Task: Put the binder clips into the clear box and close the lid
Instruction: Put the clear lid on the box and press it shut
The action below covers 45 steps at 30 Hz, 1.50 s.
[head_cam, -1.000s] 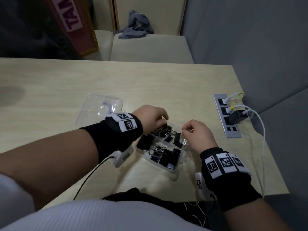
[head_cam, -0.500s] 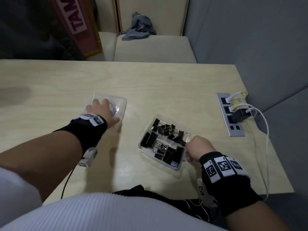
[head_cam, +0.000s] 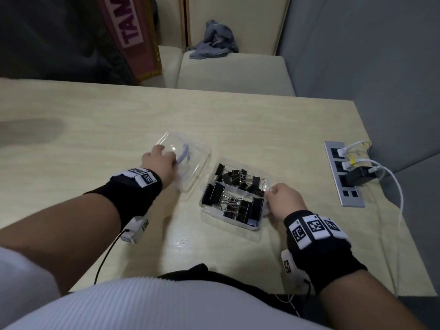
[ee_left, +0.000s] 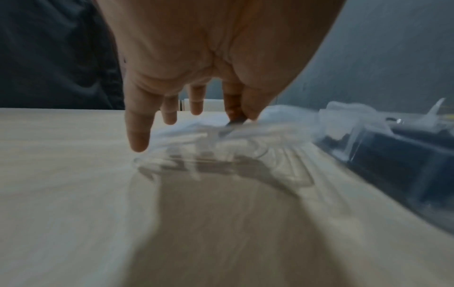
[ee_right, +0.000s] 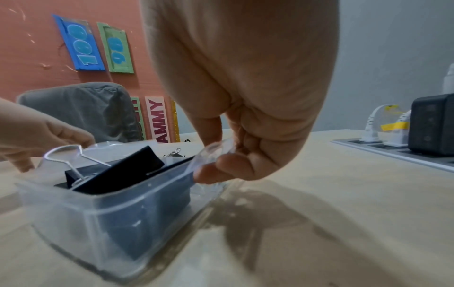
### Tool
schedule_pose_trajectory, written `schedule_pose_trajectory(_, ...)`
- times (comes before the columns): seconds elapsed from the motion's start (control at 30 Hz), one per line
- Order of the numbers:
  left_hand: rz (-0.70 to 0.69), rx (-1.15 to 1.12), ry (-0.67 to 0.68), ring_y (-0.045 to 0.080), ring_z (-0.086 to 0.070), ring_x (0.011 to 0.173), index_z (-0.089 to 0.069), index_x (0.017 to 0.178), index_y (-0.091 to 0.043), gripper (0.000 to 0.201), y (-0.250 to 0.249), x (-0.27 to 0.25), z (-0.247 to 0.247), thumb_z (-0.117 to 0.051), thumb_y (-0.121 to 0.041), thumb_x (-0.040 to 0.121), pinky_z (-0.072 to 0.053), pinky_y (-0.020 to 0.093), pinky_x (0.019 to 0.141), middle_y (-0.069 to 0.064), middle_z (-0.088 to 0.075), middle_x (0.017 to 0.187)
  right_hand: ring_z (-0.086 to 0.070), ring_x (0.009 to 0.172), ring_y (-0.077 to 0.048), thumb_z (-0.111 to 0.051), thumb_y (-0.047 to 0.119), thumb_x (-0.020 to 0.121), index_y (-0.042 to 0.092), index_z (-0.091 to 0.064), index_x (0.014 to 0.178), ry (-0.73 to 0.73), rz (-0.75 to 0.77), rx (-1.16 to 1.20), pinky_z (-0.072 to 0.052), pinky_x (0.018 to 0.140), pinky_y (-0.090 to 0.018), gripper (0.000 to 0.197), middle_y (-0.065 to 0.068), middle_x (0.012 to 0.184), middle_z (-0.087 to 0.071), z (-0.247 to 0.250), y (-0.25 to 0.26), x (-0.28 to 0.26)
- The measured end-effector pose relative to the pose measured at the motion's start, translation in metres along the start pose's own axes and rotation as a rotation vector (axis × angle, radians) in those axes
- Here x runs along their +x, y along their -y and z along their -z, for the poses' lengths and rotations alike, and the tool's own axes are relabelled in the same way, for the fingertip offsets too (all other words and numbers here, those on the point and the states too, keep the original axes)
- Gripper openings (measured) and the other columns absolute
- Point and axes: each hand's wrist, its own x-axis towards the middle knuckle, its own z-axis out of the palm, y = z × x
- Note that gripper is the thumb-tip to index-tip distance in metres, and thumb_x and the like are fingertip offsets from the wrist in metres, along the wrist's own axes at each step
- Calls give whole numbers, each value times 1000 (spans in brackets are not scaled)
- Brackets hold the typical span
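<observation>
The clear box (head_cam: 238, 224) sits on the table in front of me, holding several black binder clips (head_cam: 238, 194). My right hand (head_cam: 285, 198) grips its right rim; in the right wrist view its thumb and fingers (ee_right: 221, 161) pinch the clear rim tab of the box (ee_right: 110, 209), with the clips (ee_right: 123, 174) inside. The clear lid (head_cam: 192, 163) is just left of the box, tilted with one edge raised. My left hand (head_cam: 159, 160) holds it. The left wrist view is blurred; thumb and forefinger (ee_left: 236, 114) pinch the lid (ee_left: 221, 147), the other fingers straight.
A grey power strip (head_cam: 342, 172) with white cables and a black charger (head_cam: 359, 177) lies at the table's right edge. A beige bench (head_cam: 233, 72) with a grey cloth stands beyond the far edge. A red sign (head_cam: 131, 32) leans at the back left.
Both hands left the clips in the box. My right hand moved to the box's right rim. My left hand reached the lid, lifted it and brought it right, toward the box.
</observation>
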Motion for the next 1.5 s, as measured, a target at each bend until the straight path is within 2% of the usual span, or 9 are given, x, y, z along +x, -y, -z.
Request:
schedule_pose_trajectory(0.2, -215, -238, -315, 42, -50, 112, -57, 105, -6, 20, -29, 4, 28, -50, -21, 94, -45, 47, 97, 20, -42, 136, -68, 71, -30, -46, 18, 97, 12, -65, 90, 75, 59, 286, -57, 72, -46, 21, -9, 78, -71, -3, -8, 10)
schedule_pose_trajectory(0.33, -625, -127, -176, 34, -43, 125, -61, 107, -8, 19, -52, -11, 25, -54, -18, 92, -38, 42, 105, 17, -42, 141, -59, 66, -27, -47, 12, 98, 8, -65, 101, 162, 22, 494, -48, 56, -37, 19, -6, 70, -66, -3, -13, 14)
schedule_pose_trajectory(0.47, -732, -47, 51, 21, -31, 136, -54, 129, -15, 36, -68, -28, 14, -49, -24, 94, -27, 32, 111, 6, -35, 150, -53, 50, -19, -45, 11, 99, 9, -64, 100, 199, -23, 594, -39, 47, -27, 19, -5, 60, -62, 1, -16, 14)
schedule_pose_trajectory(0.53, -845, 82, 93, 26, -31, 137, -52, 127, -16, 35, -68, -29, 11, -52, -27, 93, -31, 35, 113, 7, -29, 154, -55, 47, -13, -45, 12, 99, 10, -64, 99, 200, -49, 658, -38, 49, -26, 19, 2, 53, -65, 2, -18, 12)
schedule_pose_trajectory(0.73, -837, 263, 112, 27, -26, 141, -49, 129, -18, 34, -73, -23, 5, -47, -27, 96, -26, 32, 112, 6, -18, 158, -65, 46, -11, -40, 20, 101, 7, -61, 95, 195, -80, 721, -33, 48, -28, 26, -4, 67, -70, 5, -12, 6)
schedule_pose_trajectory(0.9, -860, 256, 117, 27, -29, 141, -47, 130, -14, 35, -71, -16, 8, -46, -27, 97, -25, 30, 113, 7, -19, 159, -68, 67, -24, -48, 36, 96, 7, -65, 96, 187, -70, 681, -37, 50, -28, 33, -13, 79, -73, 1, -14, 2)
schedule_pose_trajectory(1.07, -904, 261, 95, 28, -34, 138, -50, 128, -11, 37, -71, -20, 17, -47, -24, 94, -33, 32, 110, 10, -26, 156, -65, 49, -6, -44, 34, 99, 8, -64, 95, 208, -40, 602, -36, 47, -25, 34, -9, 76, -73, 4, -12, -5)
schedule_pose_trajectory(1.2, -915, 387, 118, 27, -29, 140, -54, 121, -16, 37, -74, -25, 14, -53, -30, 87, -35, 35, 109, 8, -24, 156, -72, 68, -21, -47, 32, 98, 6, -65, 95, 191, -47, 629, -37, 44, -24, 32, -14, 80, -75, 3, -11, -1)
schedule_pose_trajectory(1.5, -944, 409, 171, 27, -13, 147, -56, 117, -15, 32, -73, -22, 9, -46, -35, 94, -28, 35, 115, 8, -10, 161, -74, 79, -28, -49, 22, 97, 7, -66, 97, 183, -70, 620, -45, 46, -21, 23, -16, 86, -73, -1, -10, 1)
